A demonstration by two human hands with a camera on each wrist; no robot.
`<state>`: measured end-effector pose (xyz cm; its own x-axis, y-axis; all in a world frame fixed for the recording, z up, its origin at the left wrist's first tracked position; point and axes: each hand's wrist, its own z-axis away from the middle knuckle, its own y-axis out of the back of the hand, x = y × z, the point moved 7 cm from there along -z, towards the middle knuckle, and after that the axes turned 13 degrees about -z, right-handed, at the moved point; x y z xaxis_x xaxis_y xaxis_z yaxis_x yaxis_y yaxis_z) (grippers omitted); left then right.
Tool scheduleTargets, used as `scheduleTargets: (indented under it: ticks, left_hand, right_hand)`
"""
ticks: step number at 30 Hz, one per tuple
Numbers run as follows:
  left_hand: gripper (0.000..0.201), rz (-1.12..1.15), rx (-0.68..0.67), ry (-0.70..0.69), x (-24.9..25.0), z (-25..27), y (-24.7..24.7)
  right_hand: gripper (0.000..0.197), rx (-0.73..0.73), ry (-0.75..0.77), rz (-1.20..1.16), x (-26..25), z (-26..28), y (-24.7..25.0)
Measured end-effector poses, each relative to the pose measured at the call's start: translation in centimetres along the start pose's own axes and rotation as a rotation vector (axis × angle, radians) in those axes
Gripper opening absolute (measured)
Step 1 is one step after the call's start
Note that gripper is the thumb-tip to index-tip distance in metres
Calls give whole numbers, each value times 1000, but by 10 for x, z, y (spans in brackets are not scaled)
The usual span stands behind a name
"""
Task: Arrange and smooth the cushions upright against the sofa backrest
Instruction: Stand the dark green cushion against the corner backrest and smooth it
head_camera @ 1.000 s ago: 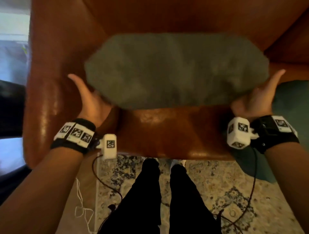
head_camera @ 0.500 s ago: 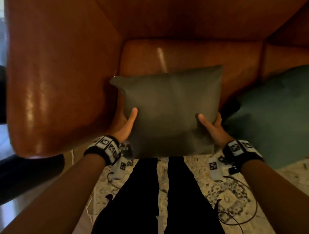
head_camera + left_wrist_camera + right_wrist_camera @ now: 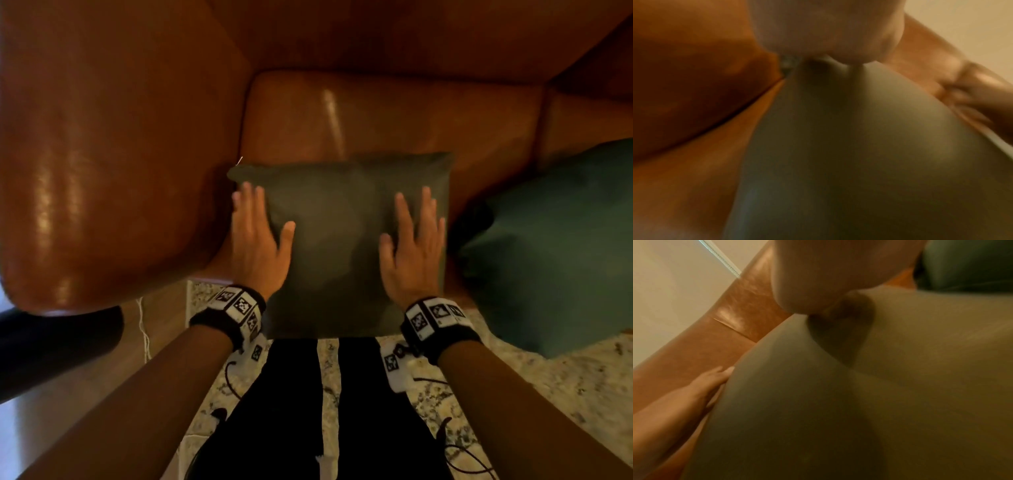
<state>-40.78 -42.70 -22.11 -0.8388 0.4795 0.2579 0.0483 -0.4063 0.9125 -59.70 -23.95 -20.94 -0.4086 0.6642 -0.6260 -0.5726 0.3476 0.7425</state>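
Across the whole upper view runs a brown leather sofa [image 3: 376,116], its fat armrest [image 3: 102,164] on the left, and a patterned rug [image 3: 513,394] below by the person's dark trouser legs. Down on the seat lies the grey cushion [image 3: 342,246], flat-faced towards us, a teal cushion [image 3: 555,246] just beside it on the right. Left hand [image 3: 257,246] is flat on the grey cushion's left side, fingers [image 3: 251,202] straight and spread. Right hand [image 3: 412,250] mirrors it on the right, palm down, fingers [image 3: 423,209] straight, gripping nothing.
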Motion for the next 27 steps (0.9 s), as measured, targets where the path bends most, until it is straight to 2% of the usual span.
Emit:
scheduleTargets:
  ticks: [2, 3, 7, 8, 9, 12, 13, 14, 15, 16, 17, 18, 19, 20, 22, 24, 25, 26, 27]
  left_hand:
    - [75, -152, -24, -268, 36, -6, -1]
    - [74, -215, -59, -353, 48, -7, -8]
    - [83, -566, -103, -573, 53, -21, -20]
    - [87, -616, -132, -563, 39, -32, -20]
    - [92, -624, -159, -478, 17, -49, -18]
    - [101, -483, -239, -37, -47, -96, 6]
    - [98, -454, -232, -2, -46, -104, 12]
    - [91, -435, -175, -71, -26, -108, 19]
    - [85, -410, -121, -218, 2, -107, 22]
    - [82, -402, -108, -423, 32, -101, 19]
    - [82, -412, -134, -644, 55, -88, 9]
    - [84, -456, -187, -799, 63, -76, -3]
    - [88, -502, -256, -825, 54, -74, -13]
    - [94, -523, -307, -724, 31, -84, -17]
    - [111, -533, -333, -394, -21, -114, -9]
    - [112, -541, -349, -147, -49, -132, 6]
    - [106, -519, -324, -99, -47, -137, 14]
    - [99, -482, -262, -138, -31, -137, 21]
    - [93, -433, -205, -250, -7, -131, 24]
  right_hand:
    - [69, -19, 13, 56, -10, -8, -20]
    - [69, -17, 4, 103, -12, -10, -29]
    - [70, 13, 10, 208, 3, -8, -53]
    - [70, 19, 18, 221, 8, -7, -55]
    - [70, 24, 23, 233, 11, -6, -56]
    - [71, 37, 25, 266, 13, -2, -63]
    - [71, 43, 26, 279, 9, -3, -66]
    - [71, 48, 26, 289, 7, -4, -69]
    - [71, 52, 28, 296, 5, -6, -70]
    - [71, 53, 29, 298, 5, -7, -70]
    - [71, 54, 31, 295, 8, -7, -68]
    - [70, 51, 30, 284, 12, -7, -65]
    - [70, 36, 27, 267, 18, -6, -61]
    - [70, 13, 24, 247, 21, -5, -60]
    - [71, -5, 12, 244, 23, -5, -61]
    - [72, 1, -3, 269, 18, -7, -67]
    - [72, -2, -3, 276, 15, -7, -70]
    - [73, -5, -1, 284, 14, -7, -72]
    - [73, -7, -1, 291, 16, -7, -72]
